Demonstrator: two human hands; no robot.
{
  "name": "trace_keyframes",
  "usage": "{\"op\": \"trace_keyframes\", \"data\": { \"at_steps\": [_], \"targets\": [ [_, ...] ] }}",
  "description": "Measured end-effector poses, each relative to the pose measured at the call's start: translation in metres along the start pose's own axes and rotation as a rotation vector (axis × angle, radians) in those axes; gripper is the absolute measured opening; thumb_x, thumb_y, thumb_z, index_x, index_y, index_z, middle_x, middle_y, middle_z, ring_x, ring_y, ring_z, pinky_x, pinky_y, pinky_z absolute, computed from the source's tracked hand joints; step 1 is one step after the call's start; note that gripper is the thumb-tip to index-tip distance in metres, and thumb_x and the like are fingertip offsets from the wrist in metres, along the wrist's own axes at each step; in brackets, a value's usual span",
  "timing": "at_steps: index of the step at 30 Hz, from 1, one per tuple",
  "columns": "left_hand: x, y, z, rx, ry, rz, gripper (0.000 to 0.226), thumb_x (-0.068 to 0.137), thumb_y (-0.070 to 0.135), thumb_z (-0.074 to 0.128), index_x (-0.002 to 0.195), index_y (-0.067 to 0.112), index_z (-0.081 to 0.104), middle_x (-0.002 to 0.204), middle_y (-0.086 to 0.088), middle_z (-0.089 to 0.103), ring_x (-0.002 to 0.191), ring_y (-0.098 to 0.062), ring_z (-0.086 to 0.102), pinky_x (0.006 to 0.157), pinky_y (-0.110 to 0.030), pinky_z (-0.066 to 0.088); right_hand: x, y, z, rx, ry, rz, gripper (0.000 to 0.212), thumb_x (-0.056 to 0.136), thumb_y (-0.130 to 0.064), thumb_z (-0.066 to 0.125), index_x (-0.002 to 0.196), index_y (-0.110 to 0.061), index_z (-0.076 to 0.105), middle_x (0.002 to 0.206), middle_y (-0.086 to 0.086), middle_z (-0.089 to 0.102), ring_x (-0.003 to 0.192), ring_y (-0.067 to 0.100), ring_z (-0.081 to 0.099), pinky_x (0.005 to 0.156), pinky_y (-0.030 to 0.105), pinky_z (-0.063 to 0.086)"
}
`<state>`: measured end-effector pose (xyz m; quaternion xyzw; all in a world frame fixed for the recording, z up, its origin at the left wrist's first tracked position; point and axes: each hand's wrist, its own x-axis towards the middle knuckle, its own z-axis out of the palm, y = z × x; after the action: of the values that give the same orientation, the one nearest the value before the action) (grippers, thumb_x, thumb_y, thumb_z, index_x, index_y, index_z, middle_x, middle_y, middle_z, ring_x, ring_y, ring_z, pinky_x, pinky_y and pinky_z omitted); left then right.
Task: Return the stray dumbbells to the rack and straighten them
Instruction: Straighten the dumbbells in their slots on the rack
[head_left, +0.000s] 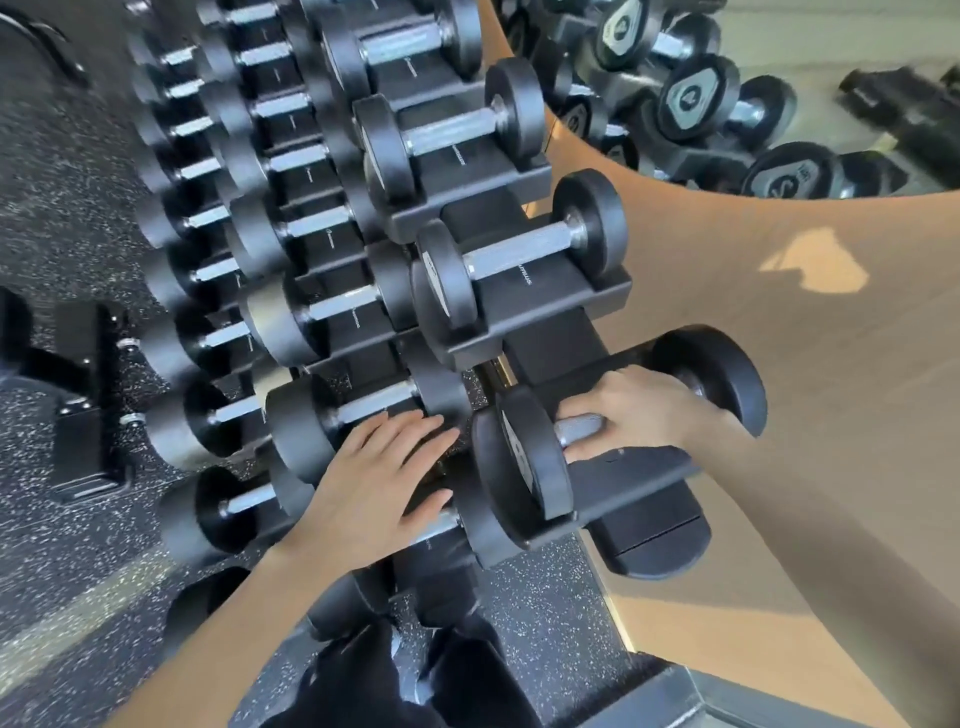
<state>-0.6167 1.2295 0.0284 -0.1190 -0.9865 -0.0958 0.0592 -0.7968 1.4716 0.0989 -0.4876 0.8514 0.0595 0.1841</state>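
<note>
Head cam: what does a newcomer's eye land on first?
The right hand gripping the handle of a dumbbell at the nearest top cradle, centre right. Beside it, the left hand lies flat, fingers straight, over the middle-row dumbbells. Behind both, the rack runs away up-left, its tiers packed with black dumbbells.
</note>
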Motion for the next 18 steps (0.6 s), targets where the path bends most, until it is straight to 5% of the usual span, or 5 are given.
{"op": "trace_keyframes", "data": {
  "at_steps": [4,7,10,14,18],
  "targets": [
    [-0.005,0.002,0.003,0.022,-0.012,-0.059,0.056,0.089,0.048,0.041,0.131,0.014,0.055,0.131,-0.005,0.056,0.121,-0.026,0.051,0.102,-0.044,0.033,0.010,0.012,0.004,-0.056,0.091,-0.103,0.071,0.063,-0.083,0.026,0.079,-0.023,0.059,0.050,-0.001,0.044,0.055,0.023,0.046,0.052,0.028,0.028],
    [-0.008,0.001,0.005,0.027,-0.022,-0.070,0.056,0.089,0.048,0.040,0.131,0.014,0.054,0.130,-0.005,0.056,0.121,-0.026,0.051,0.102,-0.043,0.032,-0.001,0.010,0.018,-0.166,0.391,-0.223,0.059,0.077,-0.074,0.036,0.066,-0.020,0.058,0.047,-0.001,0.046,0.041,0.025,0.044,0.043,0.023,0.025],
    [-0.007,-0.005,0.003,0.033,-0.023,0.009,0.056,0.088,0.047,0.040,0.130,0.013,0.055,0.129,-0.006,0.057,0.120,-0.026,0.051,0.102,-0.041,0.032,-0.016,0.006,0.032,-0.192,0.522,-0.209,0.059,0.087,-0.068,0.035,0.078,-0.019,0.066,0.061,-0.003,0.055,0.052,0.020,0.054,0.050,0.027,0.038],
    [-0.007,-0.025,-0.002,0.057,-0.035,0.165,0.055,0.089,0.047,0.040,0.133,0.015,0.052,0.134,-0.005,0.053,0.125,-0.025,0.047,0.105,-0.043,0.030,-0.042,-0.029,0.061,-0.152,0.654,0.161,0.062,0.094,-0.056,0.032,0.129,-0.010,0.054,0.118,0.005,0.062,0.113,0.023,0.055,0.100,0.039,0.036],
    [-0.009,-0.050,-0.007,0.072,-0.070,0.301,0.057,0.091,0.049,0.036,0.138,0.018,0.046,0.140,-0.004,0.048,0.132,-0.024,0.040,0.110,-0.044,0.026,-0.060,-0.102,0.095,-0.061,0.670,0.630,0.058,0.095,-0.041,0.033,0.144,-0.009,0.033,0.151,0.011,0.031,0.140,0.025,0.026,0.112,0.049,0.020]
  ]
}}
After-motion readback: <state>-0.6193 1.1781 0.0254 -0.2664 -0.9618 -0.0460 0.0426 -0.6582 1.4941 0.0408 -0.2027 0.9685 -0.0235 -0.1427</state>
